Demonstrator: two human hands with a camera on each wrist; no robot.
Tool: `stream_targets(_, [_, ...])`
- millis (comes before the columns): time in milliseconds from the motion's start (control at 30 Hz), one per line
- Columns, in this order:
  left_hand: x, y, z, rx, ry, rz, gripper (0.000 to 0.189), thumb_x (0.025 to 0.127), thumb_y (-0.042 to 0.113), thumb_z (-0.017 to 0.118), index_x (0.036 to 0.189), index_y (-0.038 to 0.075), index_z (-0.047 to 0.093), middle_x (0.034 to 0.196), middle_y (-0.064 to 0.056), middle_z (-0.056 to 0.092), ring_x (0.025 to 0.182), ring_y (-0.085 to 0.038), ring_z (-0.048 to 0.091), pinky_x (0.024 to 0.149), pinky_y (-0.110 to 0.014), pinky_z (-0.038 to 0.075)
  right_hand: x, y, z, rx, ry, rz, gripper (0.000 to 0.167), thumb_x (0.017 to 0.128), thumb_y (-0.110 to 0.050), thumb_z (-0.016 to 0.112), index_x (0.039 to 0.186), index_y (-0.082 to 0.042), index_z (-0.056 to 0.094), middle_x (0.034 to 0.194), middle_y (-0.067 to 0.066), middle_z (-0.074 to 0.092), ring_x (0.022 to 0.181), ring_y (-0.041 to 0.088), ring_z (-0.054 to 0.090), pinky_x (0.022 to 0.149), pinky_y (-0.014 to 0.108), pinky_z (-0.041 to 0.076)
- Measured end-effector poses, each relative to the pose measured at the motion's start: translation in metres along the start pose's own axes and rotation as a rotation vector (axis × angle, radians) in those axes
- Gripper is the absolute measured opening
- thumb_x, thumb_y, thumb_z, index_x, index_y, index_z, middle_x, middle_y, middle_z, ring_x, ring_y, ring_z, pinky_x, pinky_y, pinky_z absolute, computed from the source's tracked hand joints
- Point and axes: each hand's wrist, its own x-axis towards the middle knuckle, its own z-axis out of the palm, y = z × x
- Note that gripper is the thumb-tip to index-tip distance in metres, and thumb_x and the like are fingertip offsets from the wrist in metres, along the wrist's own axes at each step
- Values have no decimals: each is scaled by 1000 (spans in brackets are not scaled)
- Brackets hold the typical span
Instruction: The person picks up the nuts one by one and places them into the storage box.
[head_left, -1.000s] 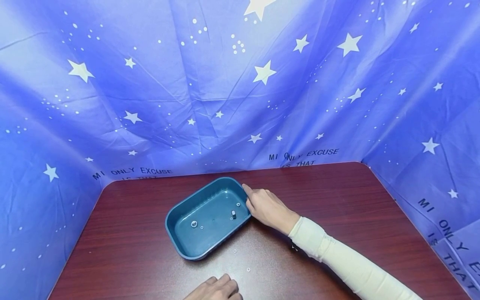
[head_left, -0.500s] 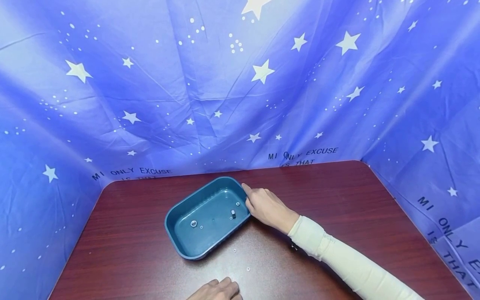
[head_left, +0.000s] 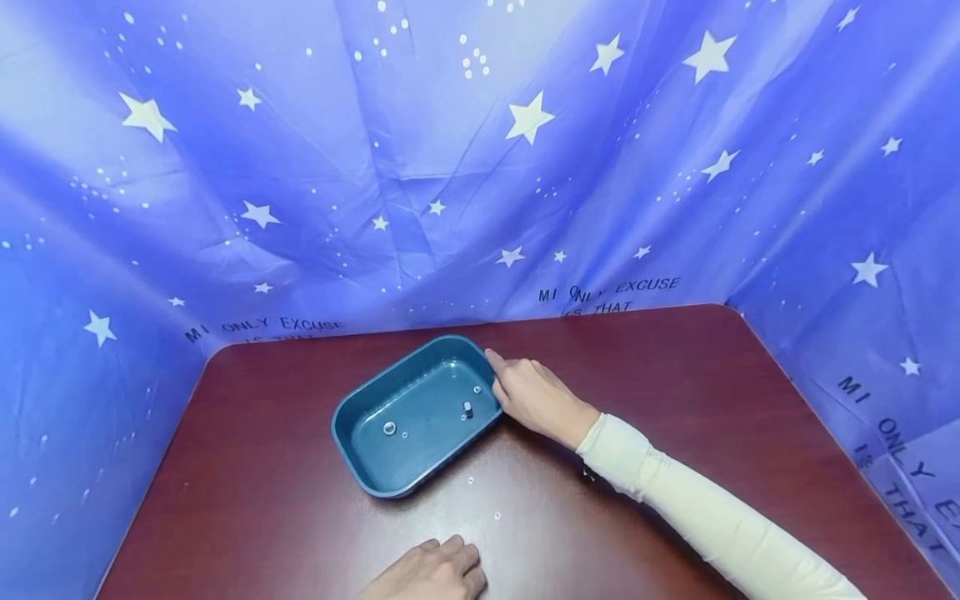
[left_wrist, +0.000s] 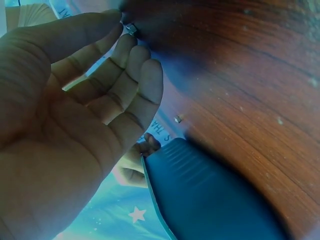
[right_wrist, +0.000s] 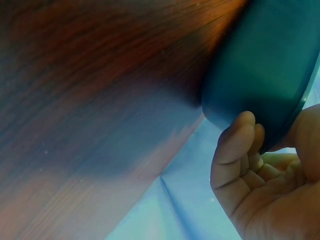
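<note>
A deep blue-green plastic tray (head_left: 352, 475) lies aslant on the table. Inside are a larger ring-shaped nut (head_left: 389, 428), a dark-and-silver metal piece (head_left: 468, 409) and several tiny nuts. My right hand (head_left: 542, 398) holds the tray's right end, its fingers curled against the outer wall in the right wrist view. My left hand (head_left: 435, 571) is low at the front edge of view. In the left wrist view its thumb and finger tips come together beside a small metal nut (left_wrist: 131, 29); whether they pinch it is unclear.
Two tiny pale rings, one nearer the tray (head_left: 471, 481), another nut (head_left: 497, 516) closer to my left hand, lie on the dark red table (head_left: 255, 433). A small metal piece (head_left: 588, 475) sits beside the right sleeve. Blue star-printed curtains (head_left: 450, 167) enclose the table's back and sides.
The head view has tilted slightly downward, so everything sits higher in it. Both hands, the tray and the loose nuts keep about the same places relative to one another.
</note>
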Motion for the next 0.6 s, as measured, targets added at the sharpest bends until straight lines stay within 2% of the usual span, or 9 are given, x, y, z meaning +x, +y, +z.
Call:
stream_targets(100, [3,-2,-6,73,19,7,34,103,54,68,91,23,72,86,12,55,78,-2,48,56,-15,29,4,3,-4,-5,7,9,50,104,-5,60,149,15,56,68,4,59,65,17,64,59,40,61])
stream_targets(233, [4,-3,-11,159,100,-4,14,89,28,82,88,23,69,83,10,55,77,-6,51,56,-18,31,9,7,-9,2,20,13,50,104,-5,59,150,15,56,70,5,59,67,18,64,61,42,62])
stream_targets(333, [2,-3,-13,148,115,-42,23,76,11,83,90,21,68,83,9,55,78,-8,53,58,-20,34,11,8,-10,10,18,7,50,105,-5,58,150,15,55,70,4,57,67,18,63,60,41,61])
stream_targets(600, [-5,2,-12,123,97,-93,24,80,5,82,95,18,68,86,7,57,82,-11,56,61,-22,41,7,4,0,26,-9,2,50,104,-5,57,150,15,55,68,4,58,67,19,66,61,44,62])
